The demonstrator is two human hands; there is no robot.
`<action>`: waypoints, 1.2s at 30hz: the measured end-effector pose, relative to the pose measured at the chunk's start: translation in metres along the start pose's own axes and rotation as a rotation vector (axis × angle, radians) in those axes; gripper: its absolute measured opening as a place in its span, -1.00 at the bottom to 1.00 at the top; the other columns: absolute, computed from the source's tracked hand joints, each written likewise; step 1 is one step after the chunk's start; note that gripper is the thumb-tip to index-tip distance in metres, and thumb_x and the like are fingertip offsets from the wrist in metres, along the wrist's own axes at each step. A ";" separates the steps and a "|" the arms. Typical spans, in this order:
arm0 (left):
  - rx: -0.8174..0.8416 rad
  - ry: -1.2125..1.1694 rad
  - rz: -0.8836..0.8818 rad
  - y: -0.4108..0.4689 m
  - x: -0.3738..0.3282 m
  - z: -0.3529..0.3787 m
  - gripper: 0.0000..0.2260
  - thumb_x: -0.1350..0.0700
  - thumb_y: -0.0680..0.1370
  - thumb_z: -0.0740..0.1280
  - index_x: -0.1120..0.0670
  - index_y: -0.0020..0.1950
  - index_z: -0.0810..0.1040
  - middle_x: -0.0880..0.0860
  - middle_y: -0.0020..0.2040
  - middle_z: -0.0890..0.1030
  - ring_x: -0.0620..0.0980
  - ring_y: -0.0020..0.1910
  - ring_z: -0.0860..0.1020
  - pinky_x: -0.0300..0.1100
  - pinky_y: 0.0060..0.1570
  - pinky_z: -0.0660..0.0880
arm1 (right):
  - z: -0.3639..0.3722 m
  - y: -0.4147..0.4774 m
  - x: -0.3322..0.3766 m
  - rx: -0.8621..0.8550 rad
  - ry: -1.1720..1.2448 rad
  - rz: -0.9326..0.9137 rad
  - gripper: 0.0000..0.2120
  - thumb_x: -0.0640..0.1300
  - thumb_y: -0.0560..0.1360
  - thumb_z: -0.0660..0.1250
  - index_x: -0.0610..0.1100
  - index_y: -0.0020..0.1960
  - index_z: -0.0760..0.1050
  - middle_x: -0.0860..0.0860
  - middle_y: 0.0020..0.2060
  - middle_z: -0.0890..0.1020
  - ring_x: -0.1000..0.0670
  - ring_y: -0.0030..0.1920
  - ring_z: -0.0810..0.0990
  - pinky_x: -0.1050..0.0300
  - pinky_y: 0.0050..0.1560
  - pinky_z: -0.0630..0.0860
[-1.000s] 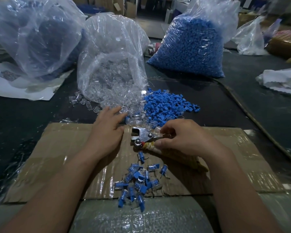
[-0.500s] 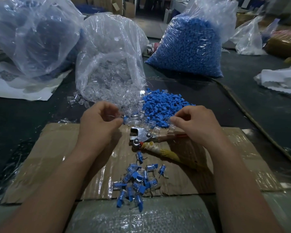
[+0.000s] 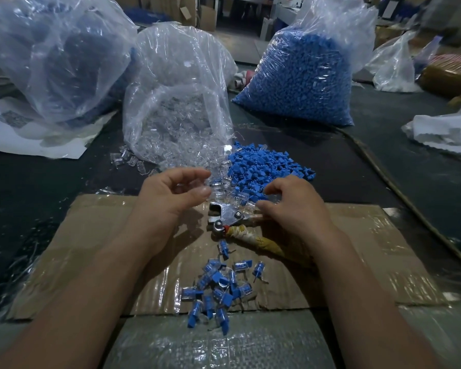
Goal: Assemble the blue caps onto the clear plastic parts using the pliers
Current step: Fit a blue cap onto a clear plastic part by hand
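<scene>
- the left hand [image 3: 171, 201] hovers at centre frame, fingers curled, thumb and forefinger a little apart; whether a clear piece sits between them i cannot tell.
- the right hand [image 3: 290, 206] curls palm-down at the edge of the loose clear plastic parts [image 3: 225, 186]; whether it pinches one i cannot tell.
- the pliers [image 3: 225, 215] lie on the cardboard [image 3: 91, 249] between the hands, metal head to the left, taped handle running to the lower right under the right hand.
- the blue caps [image 3: 264, 166] lie heaped on the dark table [image 3: 37, 187] just above the hands, touching the clear parts.
- capped pieces [image 3: 216, 288] lie piled at the cardboard's lower edge.
- a bag of clear parts [image 3: 176, 102] stands at upper centre, and a bag of blue caps [image 3: 304, 75] at upper right.
</scene>
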State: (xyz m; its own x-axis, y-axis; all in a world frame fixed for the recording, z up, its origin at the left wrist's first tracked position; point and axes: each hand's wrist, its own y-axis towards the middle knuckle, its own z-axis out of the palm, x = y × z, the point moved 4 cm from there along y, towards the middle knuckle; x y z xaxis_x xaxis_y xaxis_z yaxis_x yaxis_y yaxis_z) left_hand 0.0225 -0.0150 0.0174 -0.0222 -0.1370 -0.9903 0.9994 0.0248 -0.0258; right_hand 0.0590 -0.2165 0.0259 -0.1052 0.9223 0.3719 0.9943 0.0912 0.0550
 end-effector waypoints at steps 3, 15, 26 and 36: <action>-0.029 0.006 0.015 0.001 0.000 -0.001 -0.77 0.16 0.23 0.39 0.01 -0.13 0.64 -0.06 -0.22 0.66 -0.14 -0.26 0.62 -0.26 -0.31 0.57 | 0.002 0.003 -0.002 0.008 -0.003 0.042 -0.80 -0.08 0.45 0.37 -0.02 0.07 0.50 0.05 0.04 0.46 0.10 -0.03 0.38 0.18 -0.08 0.36; 0.037 -0.099 0.006 0.001 -0.003 0.006 -0.75 0.18 0.28 0.35 0.11 -0.05 0.59 0.03 -0.26 0.68 -0.09 -0.27 0.64 -0.34 -0.28 0.54 | 0.006 0.008 -0.001 0.001 -0.024 -0.020 -0.85 -0.15 0.47 0.33 0.09 -0.16 0.43 0.08 -0.10 0.36 0.08 -0.08 0.35 0.19 -0.13 0.30; 0.041 -0.054 -0.014 -0.002 -0.001 0.006 -0.76 0.21 0.22 0.38 0.09 -0.12 0.57 0.02 -0.21 0.66 -0.05 -0.23 0.65 -0.27 -0.31 0.56 | -0.003 0.003 0.000 -0.091 0.130 -0.074 -0.79 -0.20 0.48 0.32 0.06 -0.22 0.38 0.14 -0.20 0.41 0.13 -0.14 0.40 0.19 -0.07 0.33; -0.033 -0.053 0.033 -0.003 -0.005 0.006 -0.87 0.22 0.28 0.35 0.14 -0.20 0.60 0.04 -0.37 0.64 -0.10 -0.37 0.60 -0.33 -0.35 0.54 | -0.005 0.000 0.003 -0.140 0.210 -0.097 -0.77 -0.23 0.50 0.29 0.06 -0.20 0.34 0.19 -0.26 0.43 0.17 -0.23 0.42 0.31 -0.23 0.35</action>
State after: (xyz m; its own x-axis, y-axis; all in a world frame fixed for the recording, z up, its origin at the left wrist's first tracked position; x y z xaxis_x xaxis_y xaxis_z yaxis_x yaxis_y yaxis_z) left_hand 0.0195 -0.0201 0.0228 0.0134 -0.1877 -0.9821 0.9981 0.0623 0.0017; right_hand 0.0589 -0.2152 0.0319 -0.2160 0.8124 0.5417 0.9688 0.1093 0.2224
